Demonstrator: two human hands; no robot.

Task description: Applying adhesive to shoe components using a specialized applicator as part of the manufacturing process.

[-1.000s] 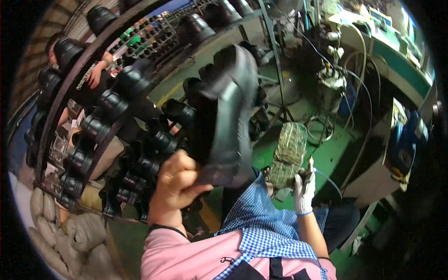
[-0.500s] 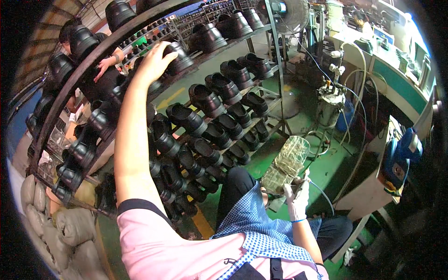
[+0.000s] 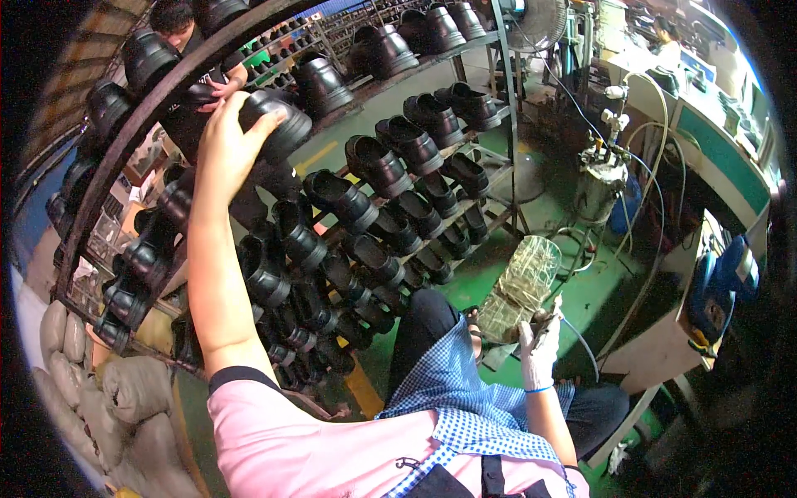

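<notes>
My left hand [image 3: 228,145] reaches out to the upper shelf of a shoe rack and grips a black shoe [image 3: 286,126]. Its thumb lies over the shoe's near side; the other fingers are partly hidden. Low at the right, my gloved right hand [image 3: 538,353] is closed round a small spray gun [image 3: 548,319] with a thin blue hose. Just beyond that hand stands an oblong pad [image 3: 519,286] coated with pale, stringy dried residue. More black shoes [image 3: 357,162] fill the rack's shelves in rows.
A metal rack post [image 3: 508,124] rises ahead. Behind the rack stands another person [image 3: 187,58], a hand near my left hand. To the right are a metal pressure pot [image 3: 602,178] with hoses and a blue machine [image 3: 718,290]. Filled sacks [image 3: 137,394] are piled at left.
My left hand has moved left and slightly down in view, now with a shoe in its grip. The person behind the rack has come closer. My right hand has barely moved.
</notes>
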